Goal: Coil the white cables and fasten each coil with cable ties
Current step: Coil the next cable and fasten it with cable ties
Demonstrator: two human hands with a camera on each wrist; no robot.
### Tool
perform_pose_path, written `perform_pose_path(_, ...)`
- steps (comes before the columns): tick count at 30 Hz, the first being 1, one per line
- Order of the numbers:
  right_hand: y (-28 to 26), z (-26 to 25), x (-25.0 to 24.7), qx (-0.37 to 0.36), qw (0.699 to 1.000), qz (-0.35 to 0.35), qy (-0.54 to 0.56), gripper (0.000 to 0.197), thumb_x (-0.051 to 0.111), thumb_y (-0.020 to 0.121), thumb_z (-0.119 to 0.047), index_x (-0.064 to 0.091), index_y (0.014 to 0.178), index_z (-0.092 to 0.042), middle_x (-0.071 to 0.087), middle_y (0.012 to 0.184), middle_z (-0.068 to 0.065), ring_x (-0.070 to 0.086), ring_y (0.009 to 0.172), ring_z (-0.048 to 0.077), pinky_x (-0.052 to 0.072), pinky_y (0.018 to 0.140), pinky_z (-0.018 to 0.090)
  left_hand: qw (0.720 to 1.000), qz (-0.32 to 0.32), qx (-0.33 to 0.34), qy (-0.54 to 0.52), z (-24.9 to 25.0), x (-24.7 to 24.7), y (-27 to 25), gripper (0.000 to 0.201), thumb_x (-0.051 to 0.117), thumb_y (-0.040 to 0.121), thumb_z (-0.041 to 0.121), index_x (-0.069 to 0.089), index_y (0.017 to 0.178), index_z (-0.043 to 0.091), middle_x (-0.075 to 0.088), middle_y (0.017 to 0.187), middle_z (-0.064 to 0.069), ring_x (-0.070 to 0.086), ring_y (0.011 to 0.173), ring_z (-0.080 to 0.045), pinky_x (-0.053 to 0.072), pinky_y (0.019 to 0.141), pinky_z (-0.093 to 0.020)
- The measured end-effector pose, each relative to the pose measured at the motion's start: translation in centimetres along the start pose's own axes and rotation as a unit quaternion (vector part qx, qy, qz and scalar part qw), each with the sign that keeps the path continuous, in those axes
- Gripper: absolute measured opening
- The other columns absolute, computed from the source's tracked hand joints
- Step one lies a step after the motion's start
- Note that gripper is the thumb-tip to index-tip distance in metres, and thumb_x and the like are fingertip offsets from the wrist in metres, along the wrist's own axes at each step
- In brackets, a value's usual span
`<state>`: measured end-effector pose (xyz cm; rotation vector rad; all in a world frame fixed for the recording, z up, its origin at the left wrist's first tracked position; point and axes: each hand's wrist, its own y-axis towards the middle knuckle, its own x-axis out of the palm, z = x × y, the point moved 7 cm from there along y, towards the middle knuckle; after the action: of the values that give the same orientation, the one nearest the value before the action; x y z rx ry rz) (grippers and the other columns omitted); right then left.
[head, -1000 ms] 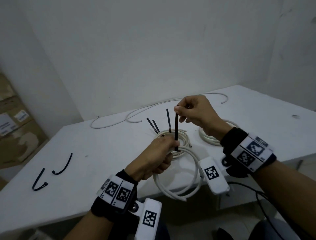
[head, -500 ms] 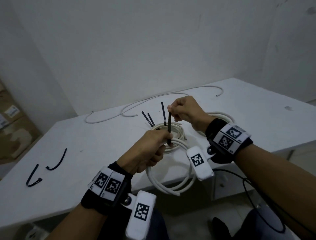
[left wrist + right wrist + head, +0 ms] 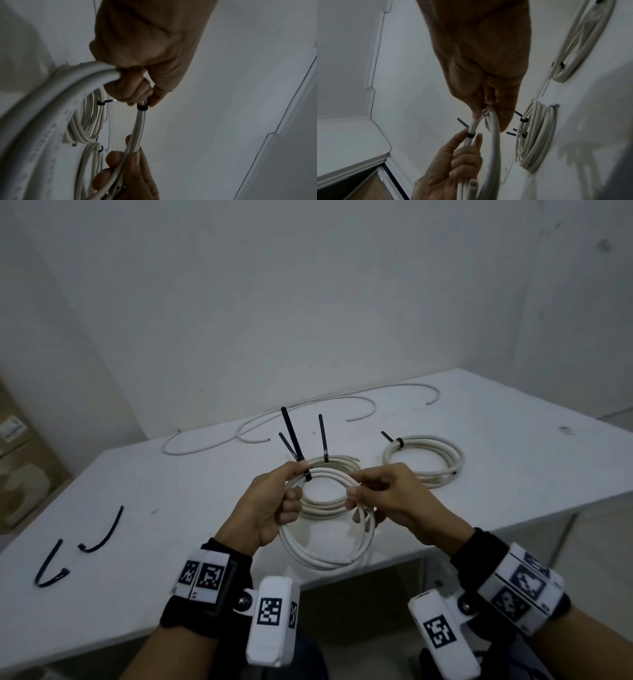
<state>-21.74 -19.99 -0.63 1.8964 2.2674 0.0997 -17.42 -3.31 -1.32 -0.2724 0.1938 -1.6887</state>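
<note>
Both hands' grip on coil (image 3: 322, 556); fingertips hidden behind cable

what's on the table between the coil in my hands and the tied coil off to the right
In the head view, a third tied coil lies on the table just behind the held coil, partly hidden by it. From there to the right coil the tabletop is bare.

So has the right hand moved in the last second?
Yes. The right hand has dropped from the upright tail of the black tie to the right side of the held coil, gripping the cable there.
</note>
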Motion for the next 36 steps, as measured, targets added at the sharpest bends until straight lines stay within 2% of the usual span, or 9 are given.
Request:
perform_pose_path(3,0.2,0.3,-0.6,-0.004,0.998,0.051,0.046,0.018,0.06,0.09,-0.004,0.069,0.088,-0.02,0.068,0.074,0.016,0.063,0.06,0.025,0.052,0.047,0.027,0.998,-0.024,0.027,-0.047,0.3,-0.1,-0.4,0.021,0.06,0.091,0.025,0.063,0.087,0.005,0.058,0.061,-0.009,0.057,0.051,-0.018,0.055,0.051,-0.028)
perform_pose_path(7,0.9,0.5,-1.4,-0.017,0.992,0.097,0.084,0.017,0.056,0.092,-0.004,0.068,0.104,-0.004,0.064,0.074,0.014,0.063,0.056,0.017,0.05,0.046,0.026,0.998,-0.031,0.052,0.027,-0.7,-0.4,-2.0,0.025,0.063,0.088,0.017,0.062,0.111,0.006,0.067,0.094,-0.019,0.067,0.079,-0.029,0.056,0.079,-0.045)
perform_pose_path(12,0.9,1.0,-1.9,0.0,0.986,0.13,0.103,0.018,0.06,0.09,-0.005,0.06,0.108,-0.008,0.068,0.072,0.014,0.065,0.056,0.018,0.053,0.048,0.03,0.989,-0.051,0.116,0.069,-2.6,0.0,-3.8,0.049,0.068,0.083,-0.002,0.048,0.127,0.005,0.068,0.095,-0.029,0.069,0.071,-0.03,0.059,0.067,-0.035)
perform_pose_path(16,0.9,1.1,-1.9,0.013,0.989,0.128,0.08,0.018,0.066,0.086,-0.007,0.061,0.103,-0.008,0.07,0.078,0.02,0.067,0.061,0.022,0.056,0.054,0.034,0.988,-0.023,0.146,0.04,-2.2,-0.3,-3.3,0.043,0.065,0.084,-0.005,0.05,0.123,0.003,0.069,0.086,-0.029,0.067,0.064,-0.026,0.058,0.063,-0.033)
perform_pose_path(21,2.0,0.1,-1.7,0.0,0.996,0.084,-0.008,0.029,0.068,0.083,0.0,0.063,0.092,-0.027,0.067,0.085,0.031,0.067,0.068,0.027,0.058,0.058,0.029,0.977,0.02,0.187,0.096,-0.8,-0.6,-2.3,0.038,0.071,0.08,-0.005,0.06,0.115,0.006,0.071,0.081,-0.022,0.069,0.062,-0.026,0.058,0.059,-0.03)
perform_pose_path(24,4.6,0.4,-2.3,0.01,0.987,0.095,-0.127,0.018,0.067,0.082,0.001,0.069,0.097,-0.009,0.064,0.083,0.033,0.064,0.059,0.022,0.057,0.053,0.026,0.97,0.047,0.178,0.158,-0.2,-1.0,0.3,0.032,0.074,0.078,-0.002,0.063,0.108,0.002,0.071,0.081,-0.02,0.07,0.063,-0.025,0.059,0.061,-0.033)
perform_pose_path(28,8.7,1.8,-2.6,0.077,0.968,0.075,-0.229,0.019,0.063,0.08,0.005,0.066,0.099,0.005,0.067,0.07,0.018,0.066,0.051,0.023,0.059,0.053,0.032,0.945,0.099,0.147,0.276,0.3,-1.8,3.8,0.041,0.081,0.066,0.03,0.06,0.094,0.009,0.07,0.087,-0.013,0.07,0.076,-0.029,0.059,0.07,-0.045)
perform_pose_path(33,11.4,3.1,-2.4,0.107,0.926,0.063,-0.356,0.022,0.053,0.082,0.007,0.063,0.101,0.011,0.069,0.085,0.027,0.07,0.072,0.036,0.059,0.067,0.045,0.885,0.115,0.125,0.433,0.1,-0.9,5.8,0.038,0.074,0.081,0.032,0.056,0.1,0.004,0.06,0.099,-0.01,0.055,0.085,-0.02,0.037,0.055,-0.023)
perform_pose_path(36,11.8,3.5,-2.0,0.1,0.895,0.052,-0.431,0.019,0.055,0.081,0.002,0.064,0.097,0.006,0.068,0.086,0.018,0.065,0.076,0.029,0.055,0.064,0.034,0.869,0.114,0.119,0.466,-0.2,-0.7,6.4,0.041,0.07,0.085,0.034,0.054,0.106,0.003,0.057,0.106,-0.011,0.049,0.082,-0.017,0.031,0.052,-0.02)
